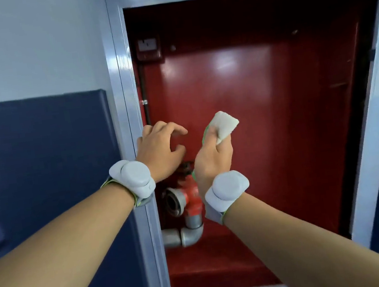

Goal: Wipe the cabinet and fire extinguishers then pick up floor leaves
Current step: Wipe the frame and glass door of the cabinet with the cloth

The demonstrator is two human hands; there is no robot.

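Red cabinet (275,108) open; right hand (212,162) grips white cloth (223,125), left hand (160,152) empty

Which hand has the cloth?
The right hand: it pinches the folded white cloth in front of the red cabinet. The left hand holds nothing; its fingers are loosely curled above the red valve.
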